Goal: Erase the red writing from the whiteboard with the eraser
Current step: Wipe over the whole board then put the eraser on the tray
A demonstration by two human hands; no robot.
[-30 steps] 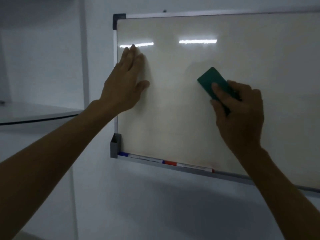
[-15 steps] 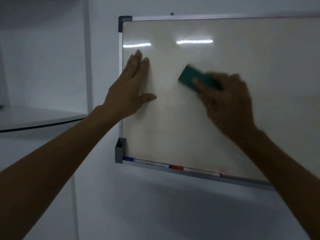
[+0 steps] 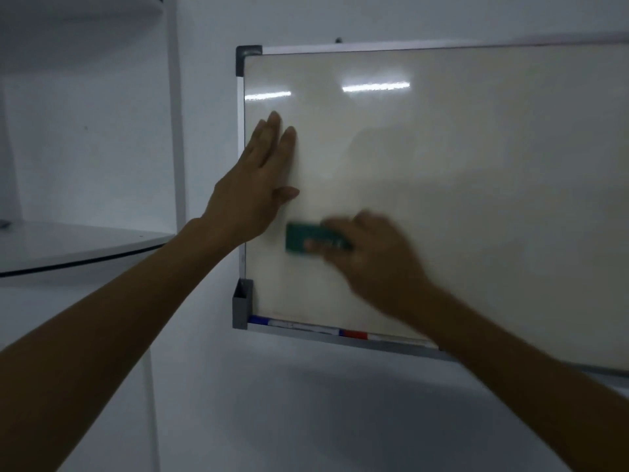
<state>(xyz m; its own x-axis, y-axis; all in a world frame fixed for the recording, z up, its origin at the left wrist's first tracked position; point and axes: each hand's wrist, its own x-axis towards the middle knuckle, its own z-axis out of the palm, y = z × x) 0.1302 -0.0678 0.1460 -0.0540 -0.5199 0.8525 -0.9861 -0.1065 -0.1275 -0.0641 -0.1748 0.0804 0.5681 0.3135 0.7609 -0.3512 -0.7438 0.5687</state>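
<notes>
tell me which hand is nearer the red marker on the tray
Right. The right hand, holding the eraser, is just above the red marker; the left hand is flat on the board higher up, by the left edge.

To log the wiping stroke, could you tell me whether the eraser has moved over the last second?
Yes. The eraser went down and left across the whiteboard, toward its tray.

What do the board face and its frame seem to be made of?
Whiteboard: smooth, glossy coated face, judging by the sharp ceiling-light reflections; the core is hidden. Frame: looks like pale brushed metal, with grey corner caps, probably plastic.
</notes>
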